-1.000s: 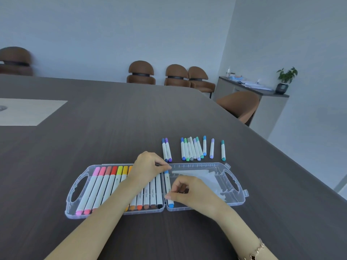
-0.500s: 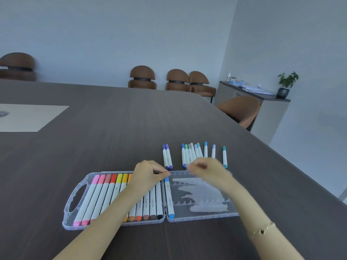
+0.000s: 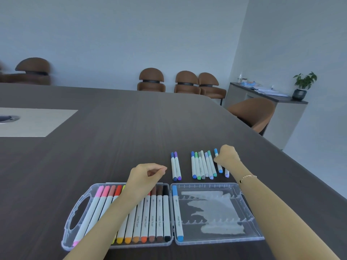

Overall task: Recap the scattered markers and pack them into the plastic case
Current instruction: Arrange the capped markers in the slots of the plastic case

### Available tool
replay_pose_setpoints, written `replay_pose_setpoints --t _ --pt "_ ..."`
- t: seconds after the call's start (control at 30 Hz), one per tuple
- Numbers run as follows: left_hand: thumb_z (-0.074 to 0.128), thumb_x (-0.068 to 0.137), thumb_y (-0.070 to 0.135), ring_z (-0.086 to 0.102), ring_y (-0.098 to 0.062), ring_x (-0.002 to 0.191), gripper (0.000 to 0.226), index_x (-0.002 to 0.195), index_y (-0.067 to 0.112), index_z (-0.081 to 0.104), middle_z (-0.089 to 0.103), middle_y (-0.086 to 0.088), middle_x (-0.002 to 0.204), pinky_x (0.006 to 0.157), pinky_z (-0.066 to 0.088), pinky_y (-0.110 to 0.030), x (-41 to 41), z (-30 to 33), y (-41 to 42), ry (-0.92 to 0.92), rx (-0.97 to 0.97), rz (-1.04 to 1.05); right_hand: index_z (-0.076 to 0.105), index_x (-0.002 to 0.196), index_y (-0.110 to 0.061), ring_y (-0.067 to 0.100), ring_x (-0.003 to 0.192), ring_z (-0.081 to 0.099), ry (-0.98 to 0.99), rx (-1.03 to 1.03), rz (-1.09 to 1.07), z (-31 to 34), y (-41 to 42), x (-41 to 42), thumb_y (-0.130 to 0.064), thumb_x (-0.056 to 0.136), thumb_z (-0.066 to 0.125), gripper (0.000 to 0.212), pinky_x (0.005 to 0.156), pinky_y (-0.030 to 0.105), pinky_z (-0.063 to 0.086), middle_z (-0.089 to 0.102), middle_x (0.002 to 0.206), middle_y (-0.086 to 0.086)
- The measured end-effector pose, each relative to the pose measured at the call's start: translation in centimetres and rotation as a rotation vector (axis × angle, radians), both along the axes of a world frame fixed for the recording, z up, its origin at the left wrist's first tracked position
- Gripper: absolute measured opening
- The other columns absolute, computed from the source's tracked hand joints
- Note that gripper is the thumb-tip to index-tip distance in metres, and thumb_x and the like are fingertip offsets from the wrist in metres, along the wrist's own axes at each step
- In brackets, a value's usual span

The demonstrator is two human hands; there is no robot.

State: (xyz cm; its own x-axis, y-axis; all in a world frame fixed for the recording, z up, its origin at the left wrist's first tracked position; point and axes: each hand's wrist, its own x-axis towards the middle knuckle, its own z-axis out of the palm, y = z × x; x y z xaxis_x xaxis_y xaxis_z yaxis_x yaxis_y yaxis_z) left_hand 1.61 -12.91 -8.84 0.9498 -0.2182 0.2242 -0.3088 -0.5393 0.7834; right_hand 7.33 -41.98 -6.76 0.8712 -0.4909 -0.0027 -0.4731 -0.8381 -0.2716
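While left half of case [image 3: 120, 246] looks full, right half holds only one blue marker [image 3: 177, 212]. Nine-ish capped markers [image 3: 201, 165] wait just behind case. Right hand [image 3: 228, 155] curled among them, grip unclear. Left hand [image 3: 145, 174] loosely curled above case, holds nothing. Roughly halfway, I'd say.

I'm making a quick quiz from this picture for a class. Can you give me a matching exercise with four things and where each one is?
Things:
1. blue marker
2. black marker
3. pair of blue and purple markers
4. right hand

Places:
A. on the table just behind the case
B. alone in the right half of the case
C. at the loose markers on the far right
D. last in the row in the left half of the case

Pairs: 1-B, 2-D, 3-A, 4-C
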Motion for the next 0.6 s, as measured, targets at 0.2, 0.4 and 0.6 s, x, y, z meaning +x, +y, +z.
replay_pose_setpoints --t 0.2,0.4,0.6 --pt "0.058 0.092 0.029 0.06 -0.003 0.097 0.022 0.11 0.027 0.069 0.068 0.013 0.11 0.075 0.039 -0.003 -0.3 0.1 -0.1 0.01 0.011 -0.015 0.054 0.08 -0.006 0.013 0.05 0.044 -0.068 0.041 -0.019 2.4 1.1 -1.9 -0.023 0.088 0.062 0.021 0.047 0.017 0.036 0.046 0.062 0.003" --pt "0.061 0.088 0.038 0.065 -0.001 0.09 0.029 0.114 0.029 0.068 0.069 0.016 0.104 0.085 0.052 -0.02 -1.8 1.3 -1.3 0.056 -0.151 -0.119 0.07 0.092 0.002 0.007 0.048 0.047 0.098 0.825 0.269 5.0 7.8 -11.3 -0.018 0.086 0.059 0.024 0.057 0.019 0.048 0.055 0.057 0.0" --pt "0.068 0.081 0.044 0.066 -0.001 0.088 0.032 0.108 0.028 0.068 0.072 0.01 0.095 0.078 0.048 -0.013 -3.1 1.0 -2.6 0.093 -0.155 -0.143 0.062 0.077 -0.013 0.005 0.037 0.035 0.181 0.775 0.33 3.1 11.1 -16.1 -0.023 0.085 0.056 0.015 0.046 0.016 0.033 0.045 0.044 -0.007"
